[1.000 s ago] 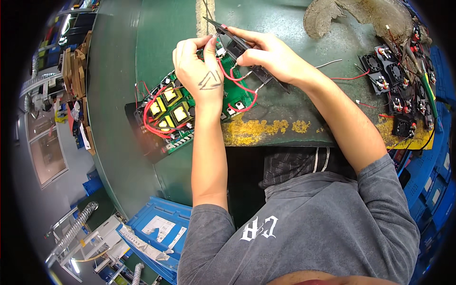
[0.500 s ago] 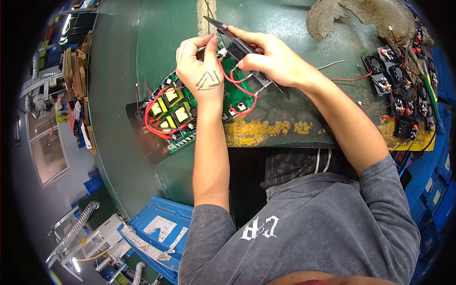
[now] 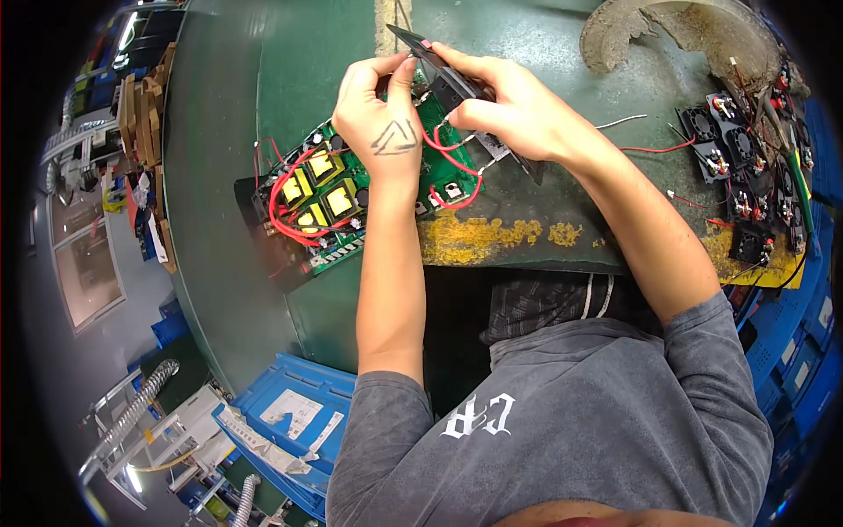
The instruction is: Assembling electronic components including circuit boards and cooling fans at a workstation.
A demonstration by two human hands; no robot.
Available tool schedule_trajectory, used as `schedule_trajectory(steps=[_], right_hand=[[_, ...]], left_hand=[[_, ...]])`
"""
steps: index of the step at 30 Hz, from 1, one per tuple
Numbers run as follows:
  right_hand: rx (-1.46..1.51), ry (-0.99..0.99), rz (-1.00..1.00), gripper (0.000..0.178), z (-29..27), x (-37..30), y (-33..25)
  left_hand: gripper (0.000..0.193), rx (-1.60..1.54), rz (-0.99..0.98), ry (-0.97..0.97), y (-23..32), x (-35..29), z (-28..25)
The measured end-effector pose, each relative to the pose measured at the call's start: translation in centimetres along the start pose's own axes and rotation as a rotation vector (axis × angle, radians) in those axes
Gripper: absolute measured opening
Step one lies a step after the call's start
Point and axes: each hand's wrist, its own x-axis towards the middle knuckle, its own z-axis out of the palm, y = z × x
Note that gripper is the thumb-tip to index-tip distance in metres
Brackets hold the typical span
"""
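A green circuit board [image 3: 351, 233] with yellow transformers and red wires lies on the bench. Above its right end, my right hand [image 3: 500, 101] grips a black panel [image 3: 457, 88] by its edges, holding it tilted on edge. Red wires [image 3: 452, 158] run between the board and the panel's underside. My left hand [image 3: 378, 101] is pinched, thumb against forefinger, beside the panel's far left side. What sits between those fingertips is too small to make out.
Several small black fans [image 3: 742, 140] with wires lie at the right end of the green bench [image 3: 307, 53]. A broken, rough grey ring-like piece [image 3: 615, 39] rests at the far right. A blue crate [image 3: 290, 404] stands below the bench at the lower left.
The whole view has shifted slightly. Both hands keep nearly the same pose, with the left still pinching beside the panel and the right still gripping it.
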Motion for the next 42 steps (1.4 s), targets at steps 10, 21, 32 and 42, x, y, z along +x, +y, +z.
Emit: schedule_trajectory(steps=[10, 21, 32, 42], right_hand=[[0.075, 0.026, 0.032, 0.085, 0.1, 0.4, 0.9], [-0.049, 0.019, 0.025, 0.078, -0.5, -0.2, -0.2], [-0.447, 0.139, 0.024, 0.096, 1.0, -2.5, -4.0], [0.069, 0.023, -0.362, 0.067, -0.4, -0.1, -0.7]], left_hand=[[0.022, 0.410, 0.172, -0.294, 2.8, 0.5, -3.9], [0.075, 1.165, -0.822, 0.066, -1.5, -2.0, -21.0], [0.089, 0.763, -0.812, -0.038, -7.5, -2.3, -24.8], [0.075, 0.625, -0.682, 0.214, -6.3, -5.2, -27.2]])
